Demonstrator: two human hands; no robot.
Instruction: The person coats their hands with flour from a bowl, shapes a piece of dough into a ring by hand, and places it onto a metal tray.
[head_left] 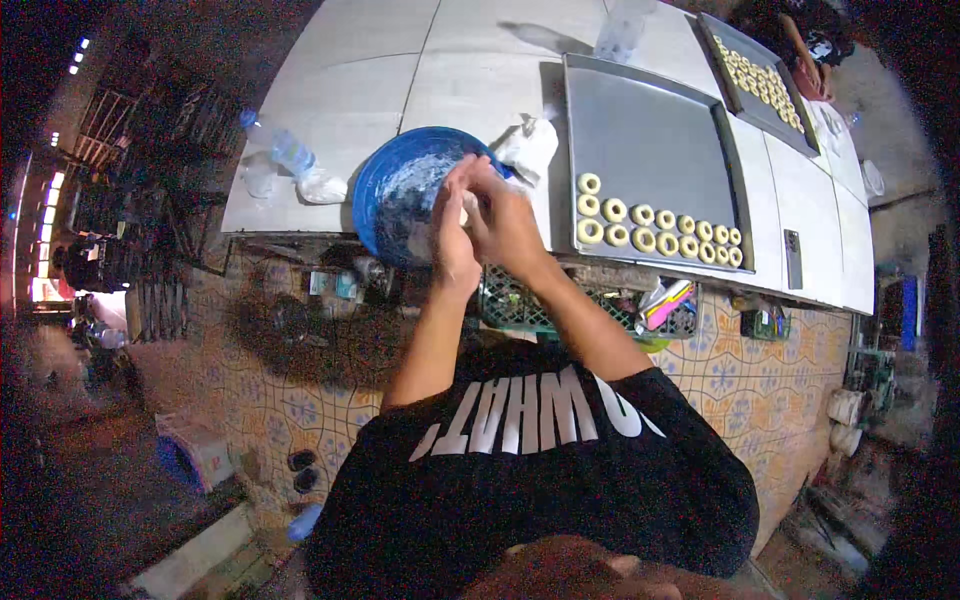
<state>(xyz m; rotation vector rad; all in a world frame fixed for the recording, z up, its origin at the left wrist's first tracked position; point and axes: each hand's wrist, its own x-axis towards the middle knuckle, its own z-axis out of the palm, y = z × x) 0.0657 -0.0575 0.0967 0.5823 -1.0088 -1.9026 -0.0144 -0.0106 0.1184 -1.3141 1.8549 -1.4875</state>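
On my left, a clear plastic water bottle [292, 152] is resting on the white-tiled table [350, 85], its label too blurred to read. To its right, a round blue basin [372, 185] is containing white powder, probably flour. Over the basin's right side, my left hand [452, 238] and right hand [502, 225] are meeting palm to palm, clamped on a pale dough piece [467, 208] just showing between them. I am judging this as shaping; the next move is calling for light, even pressure. Below, my black T-shirt [540, 500] is bearing large white lettering, upside down from here. Further right, a metal tray [650, 130] is holding dough rings [643, 240] along its near edge; I am seeing no writing on it.
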